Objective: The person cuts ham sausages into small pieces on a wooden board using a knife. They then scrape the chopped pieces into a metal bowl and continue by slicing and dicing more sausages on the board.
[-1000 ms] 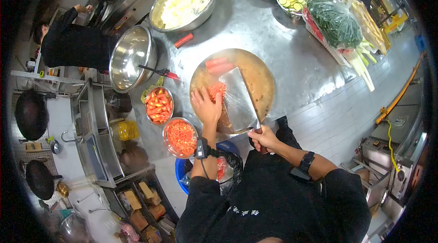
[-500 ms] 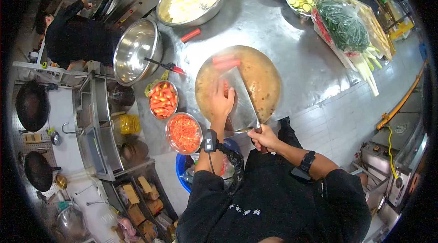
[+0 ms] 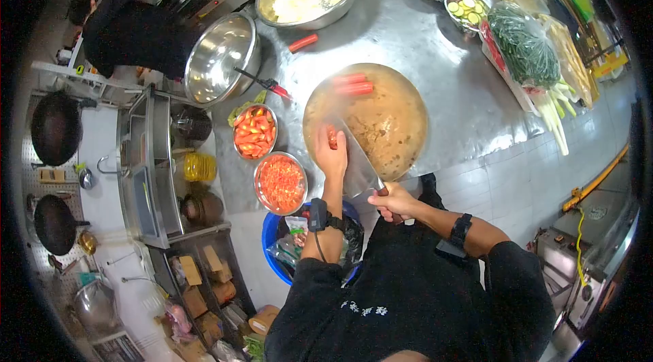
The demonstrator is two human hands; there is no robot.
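My right hand (image 3: 396, 202) is wrapped round the handle of a broad cleaver (image 3: 364, 166) at the near edge of the round chopping board (image 3: 401, 110). The cleaver's blade points away from me and lies tilted over the board's near-left part. My left hand (image 3: 331, 157) is cupped over the blade's left side, its fingers curled round chopped red pieces (image 3: 332, 136). Red sausage-like sticks (image 3: 355, 89) lie at the board's far side. Left of the board stand a bowl of diced orange-red pieces (image 3: 280, 184) and a bowl of red wedges (image 3: 255, 132).
A bin with a blue rim (image 3: 269, 243) stands below the table edge. Beyond the board are an empty steel bowl (image 3: 228, 56), a large basin (image 3: 269, 16) of pale food and another red stick (image 3: 303, 43). Bagged greens (image 3: 524, 46) lie right. A co-worker (image 3: 139, 36) stands far left.
The view has shifted. My left hand, with the chopped pieces, and the cleaver have moved left across the board, towards the bowls. The sticks stay on the board.
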